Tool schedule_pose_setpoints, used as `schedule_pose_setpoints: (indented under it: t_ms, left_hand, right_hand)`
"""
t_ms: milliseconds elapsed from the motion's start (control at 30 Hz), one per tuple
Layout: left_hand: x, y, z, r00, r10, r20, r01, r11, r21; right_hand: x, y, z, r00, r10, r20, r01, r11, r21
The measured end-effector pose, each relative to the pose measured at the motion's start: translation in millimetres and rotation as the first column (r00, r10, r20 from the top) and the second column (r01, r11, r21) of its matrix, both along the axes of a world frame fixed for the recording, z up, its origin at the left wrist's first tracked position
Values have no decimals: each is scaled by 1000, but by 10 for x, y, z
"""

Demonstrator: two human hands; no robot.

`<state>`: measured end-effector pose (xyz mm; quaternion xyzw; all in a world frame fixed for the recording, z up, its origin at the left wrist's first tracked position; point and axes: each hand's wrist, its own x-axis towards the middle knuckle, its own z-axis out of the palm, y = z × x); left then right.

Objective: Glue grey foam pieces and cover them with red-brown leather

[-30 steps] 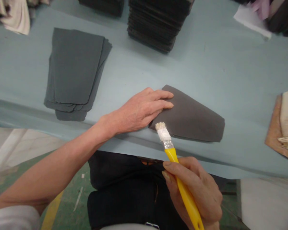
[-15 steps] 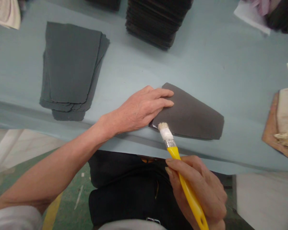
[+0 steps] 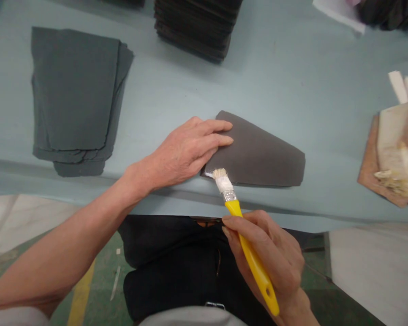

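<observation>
My left hand (image 3: 190, 147) lies with fingers stretched out on the left end of a dark grey tapered panel (image 3: 258, 154), pressing it against the table. In my right hand (image 3: 268, 253) is a paintbrush (image 3: 234, 208) with a yellow handle, gripped between thumb and fingers. Its pale bristles touch the panel's near left corner, just beside my left hand. A streak of wet white stuff (image 3: 209, 174) shows on that corner. What lies under the panel is hidden.
A loose pile of dark grey pieces (image 3: 78, 90) lies at left on the pale blue table (image 3: 275, 81). A tall stack of dark pieces (image 3: 195, 27) stands at the back. At right are a brown board (image 3: 369, 158) with a stained pale container and white strips (image 3: 397, 86).
The view has shifted a little, so most things appear farther left. The bristles have moved slightly along the panel's corner, and more white shows there. My left hand stays on the panel.
</observation>
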<state>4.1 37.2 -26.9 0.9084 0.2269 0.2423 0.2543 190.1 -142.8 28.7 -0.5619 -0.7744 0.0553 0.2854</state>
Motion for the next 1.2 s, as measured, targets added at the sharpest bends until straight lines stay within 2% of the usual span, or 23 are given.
schedule_pose_setpoints:
  t_ms: [533,833,1200]
  left_hand:
    - [-2,20,31,999,15,-33,-16,999,-34]
    - [-20,40,-5,1000,0,7,0,999,32]
    - [-30,37,51,999,18,-48,-16,999,36]
  right_hand:
    - [84,-73,87,997,-73,0,73,996,-45]
    - [139,-119,87,997,-72,-29,70,996,-52]
    - [217,-147,72,994,-106,-16,105,993,-46]
